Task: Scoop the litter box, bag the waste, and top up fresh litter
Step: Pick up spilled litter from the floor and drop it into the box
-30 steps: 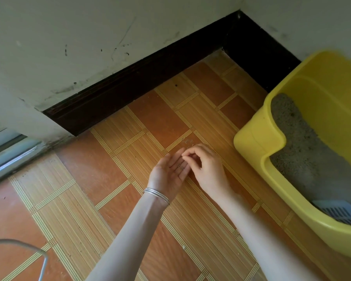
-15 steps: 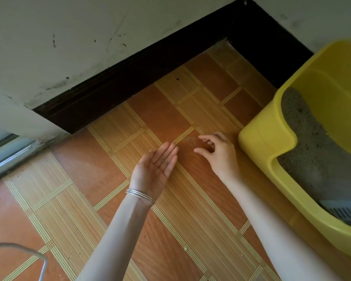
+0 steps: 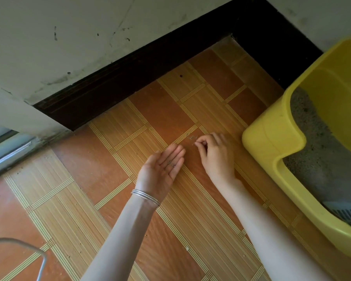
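Note:
A yellow litter box (image 3: 272, 138) stands on the floor at the right, filled with grey litter (image 3: 320, 151). A pale blue slotted scoop (image 3: 346, 213) lies in its near corner. My left hand (image 3: 162, 169) is held flat, palm up, just above the floor, with a few grey litter grains lying on its fingers. My right hand (image 3: 213, 153) is down at the floor to the left of the box, thumb and fingertips pinched together at a small patch of spilled litter grains (image 3: 190, 138).
The tiled floor (image 3: 89, 199) runs to a dark skirting board (image 3: 150, 63) under a scuffed white wall. A sliding door track (image 3: 6, 151) lies at the far left. A thin grey wire loop (image 3: 34, 252) shows at the bottom left. Loose crumbs dot the floor.
My right hand left the left palm, reached out to the spilled grains by the box, and now pinches there. My left hand has stayed flat and palm up, shifting slightly.

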A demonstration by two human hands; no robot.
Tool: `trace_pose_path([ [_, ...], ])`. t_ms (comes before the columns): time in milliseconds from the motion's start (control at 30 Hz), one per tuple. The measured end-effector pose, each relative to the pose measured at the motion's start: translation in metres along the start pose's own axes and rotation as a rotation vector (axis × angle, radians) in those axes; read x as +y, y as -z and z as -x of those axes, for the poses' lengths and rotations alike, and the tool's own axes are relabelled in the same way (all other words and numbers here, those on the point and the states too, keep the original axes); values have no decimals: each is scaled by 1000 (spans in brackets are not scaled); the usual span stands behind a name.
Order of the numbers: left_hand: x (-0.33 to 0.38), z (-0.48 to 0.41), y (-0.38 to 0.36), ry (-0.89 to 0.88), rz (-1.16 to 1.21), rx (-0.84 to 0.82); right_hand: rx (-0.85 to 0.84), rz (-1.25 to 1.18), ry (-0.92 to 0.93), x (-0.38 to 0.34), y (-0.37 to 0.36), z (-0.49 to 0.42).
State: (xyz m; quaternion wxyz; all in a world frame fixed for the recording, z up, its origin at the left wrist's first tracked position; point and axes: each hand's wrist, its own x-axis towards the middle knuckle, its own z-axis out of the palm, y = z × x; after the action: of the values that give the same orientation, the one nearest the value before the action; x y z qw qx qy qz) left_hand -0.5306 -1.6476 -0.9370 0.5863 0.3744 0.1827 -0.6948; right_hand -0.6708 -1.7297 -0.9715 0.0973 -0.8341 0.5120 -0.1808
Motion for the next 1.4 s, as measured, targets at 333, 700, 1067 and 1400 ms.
trace_pose_path([
  [333,-11,2,-12,4,-20,26,-166,-365,-32,-22,35,-1],
  [700,2,2,-2,-27,63,19,-136,-285,-131,11,29,4],
  [1067,9,1,0,-38,27,-35,-89,-289,-81,3,5,-9],
  [1400,8,1,3,-29,-3,-19,-42,-34,76,-5,2,-9],
])
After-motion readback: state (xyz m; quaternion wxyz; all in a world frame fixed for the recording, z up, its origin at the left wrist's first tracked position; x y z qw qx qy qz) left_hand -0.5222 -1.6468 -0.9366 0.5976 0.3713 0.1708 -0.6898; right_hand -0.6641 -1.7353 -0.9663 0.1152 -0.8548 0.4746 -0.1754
